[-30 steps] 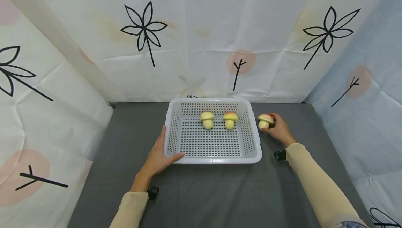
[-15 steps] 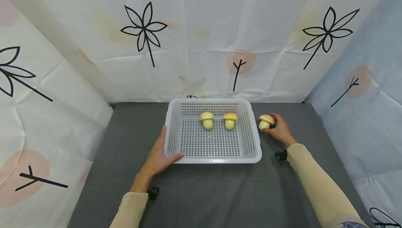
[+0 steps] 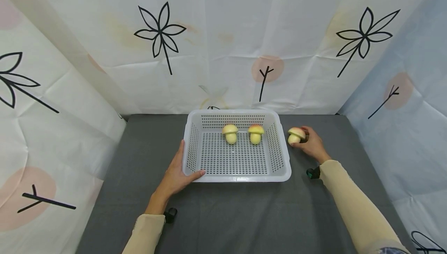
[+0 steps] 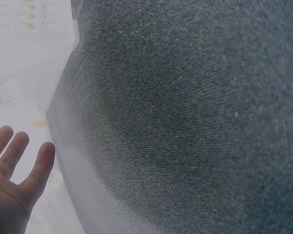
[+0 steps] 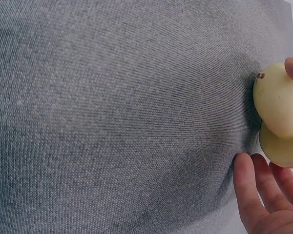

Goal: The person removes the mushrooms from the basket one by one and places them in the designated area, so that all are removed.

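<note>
A white perforated plastic basket [image 3: 236, 178] stands at the back middle of the grey table. Two yellow mushrooms [image 3: 230, 134] rest inside it, toward its back wall; the right one has a reddish tint on its cap. At the basket's near left corner, my left hand [image 3: 177, 176] lies with straight fingers along the side and the thumb over the front rim. Right of the basket, my right hand [image 3: 312, 144] pinches a third mushroom [image 3: 295, 134] between thumb and fingers, its cap pale with red. In the right wrist view the thumb is on the pale stem [image 5: 278, 102], fingers at the cap.
Grey cloth [image 3: 237, 219] covers the table. White patterned sheets [image 3: 223, 44] hang behind it and along both sides. Each wrist wears a small black device, such as the left one [image 3: 170, 215].
My right hand and the mushroom it holds have shifted very slightly to the right. The left hand, the basket and the two mushrooms inside stay where they were.
</note>
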